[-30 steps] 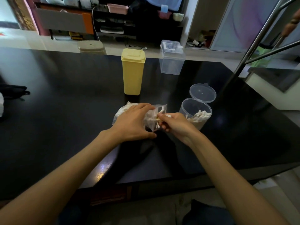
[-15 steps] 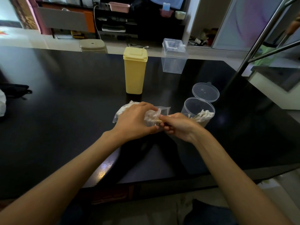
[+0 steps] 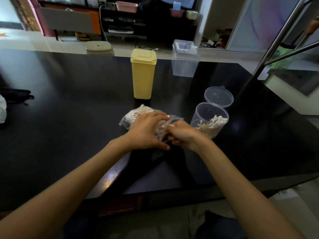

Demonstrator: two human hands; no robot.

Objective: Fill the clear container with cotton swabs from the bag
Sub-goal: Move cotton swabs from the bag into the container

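While L hand (image 3: 146, 133) pins bag (image 3: 136, 114), R hand (image 3: 184, 135) pinches swabs (image 3: 164, 131).

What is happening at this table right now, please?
A person is moving cotton swabs from a plastic bag into a round clear container. The left hand holds the bag on the black table; the right hand pinches swabs at its mouth. The container, lid open, is partly filled.

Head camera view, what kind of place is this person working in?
Probably a home living area: a glossy black table, cluttered shelving with a pink basket behind, and a plastic stool on a tiled floor.
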